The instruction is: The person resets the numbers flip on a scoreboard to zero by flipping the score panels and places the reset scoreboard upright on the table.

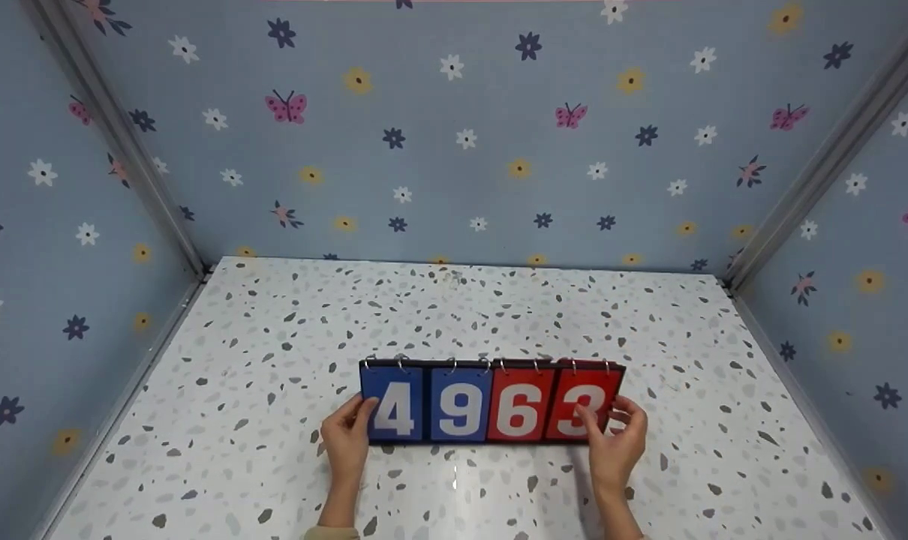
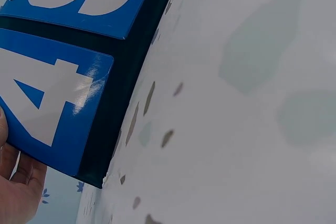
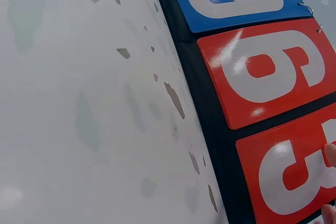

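three flowered walls (image 1: 491,112) border a speckled tabletop (image 1: 454,315); both hands' fingers (image 1: 347,409) (image 1: 632,412) grip a scoreboard (image 1: 487,405).

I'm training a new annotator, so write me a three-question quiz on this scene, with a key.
1. Which four digits does the flip scoreboard show, left to right in the head view?
2. True or false: the right hand grips the end with the red 3 card.
3. Which digit is nearest the left hand? A) 9 B) 4 C) 6

Key: 1. 4, 9, 6, 3; 2. True; 3. B
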Demonstrator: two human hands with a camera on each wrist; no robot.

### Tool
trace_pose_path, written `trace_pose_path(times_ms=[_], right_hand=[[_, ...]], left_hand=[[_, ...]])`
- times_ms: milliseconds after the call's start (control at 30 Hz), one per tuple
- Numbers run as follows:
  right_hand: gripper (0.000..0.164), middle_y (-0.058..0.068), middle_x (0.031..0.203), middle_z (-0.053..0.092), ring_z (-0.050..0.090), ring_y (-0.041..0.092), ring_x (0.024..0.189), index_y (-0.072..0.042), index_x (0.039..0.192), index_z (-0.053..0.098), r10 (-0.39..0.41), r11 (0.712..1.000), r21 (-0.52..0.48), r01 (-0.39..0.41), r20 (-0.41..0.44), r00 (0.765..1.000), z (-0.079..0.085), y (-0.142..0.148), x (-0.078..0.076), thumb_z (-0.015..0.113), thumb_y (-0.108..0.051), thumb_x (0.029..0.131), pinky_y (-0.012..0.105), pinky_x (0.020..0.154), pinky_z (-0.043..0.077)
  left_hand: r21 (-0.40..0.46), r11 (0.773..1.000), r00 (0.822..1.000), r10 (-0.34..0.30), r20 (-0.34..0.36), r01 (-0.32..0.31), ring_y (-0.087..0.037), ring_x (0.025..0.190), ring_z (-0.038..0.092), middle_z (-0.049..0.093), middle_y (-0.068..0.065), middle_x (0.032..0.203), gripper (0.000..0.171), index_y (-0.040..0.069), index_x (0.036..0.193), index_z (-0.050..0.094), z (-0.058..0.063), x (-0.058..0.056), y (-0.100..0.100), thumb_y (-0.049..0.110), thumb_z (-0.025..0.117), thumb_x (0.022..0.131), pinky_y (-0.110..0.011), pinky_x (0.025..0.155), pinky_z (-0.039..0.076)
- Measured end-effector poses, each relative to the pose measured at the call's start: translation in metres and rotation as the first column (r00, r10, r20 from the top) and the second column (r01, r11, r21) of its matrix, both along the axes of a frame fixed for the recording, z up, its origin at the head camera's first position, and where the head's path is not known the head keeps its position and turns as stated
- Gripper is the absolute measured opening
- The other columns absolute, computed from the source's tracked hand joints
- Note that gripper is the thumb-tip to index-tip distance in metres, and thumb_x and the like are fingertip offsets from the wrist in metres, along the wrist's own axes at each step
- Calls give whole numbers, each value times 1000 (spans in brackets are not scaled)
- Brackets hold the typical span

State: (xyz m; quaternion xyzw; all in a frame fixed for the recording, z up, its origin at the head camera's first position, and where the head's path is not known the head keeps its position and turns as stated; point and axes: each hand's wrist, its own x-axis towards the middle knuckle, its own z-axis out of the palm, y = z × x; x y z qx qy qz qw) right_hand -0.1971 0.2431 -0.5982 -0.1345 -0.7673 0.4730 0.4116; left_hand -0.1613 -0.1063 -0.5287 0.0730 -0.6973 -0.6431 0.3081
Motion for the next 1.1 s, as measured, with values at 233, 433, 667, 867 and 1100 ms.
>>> trace_pose_path(times_ms=[233, 433, 667, 867, 1100], right_hand=[[51, 12, 93, 50, 46, 20, 81, 2, 100, 49, -13, 1000, -6, 13, 52, 999, 45, -23, 19, 81, -16, 64, 30, 65, 34], [47, 7, 89, 52, 45, 17, 79, -5, 94, 52, -23, 1000, -17, 24, 66, 998, 22, -11, 9, 81, -24, 62, 29, 64, 34], [38, -4, 77, 57, 49, 6, 69, -14, 85, 57, -49, 999, -12, 51, 146, 988, -13, 12, -5, 80, -32, 62, 19, 57, 38], [27, -5, 71, 59, 52, 6, 64, -16, 79, 62, -57, 998, 7, 57, 221, 974, -12, 20, -3, 77, -34, 65, 14, 55, 40], [29, -5, 73, 61, 53, 7, 59, -16, 82, 68, -86, 984, 168, 59, 158, 984, -13, 31, 3, 76, -37, 64, 13, 52, 41]], left_hand=[[-9, 1000, 1000, 6, -18, -6, -13, 49, 46, 63, -24, 77, 13, -14, 87, 64, -1, 0, -1, -7, 64, 76, -14, 44, 34], [-7, 1000, 1000, 12, -12, -12, -12, 50, 46, 63, -24, 76, 13, -14, 87, 64, 0, 0, 0, -7, 64, 76, -14, 45, 35], [-3, 1000, 1000, 16, 0, -16, -14, 53, 51, 63, -25, 79, 13, -14, 88, 64, 0, -1, 1, -7, 64, 76, -14, 47, 38], [1, 1000, 1000, 16, -13, -16, -13, 53, 51, 63, -26, 79, 14, -15, 88, 63, 0, -1, 1, -8, 64, 76, -14, 46, 38], [-13, 999, 999, 29, -23, -30, -16, 51, 50, 63, -26, 78, 14, -15, 87, 64, 1, 0, 2, -9, 64, 75, -14, 45, 36]])
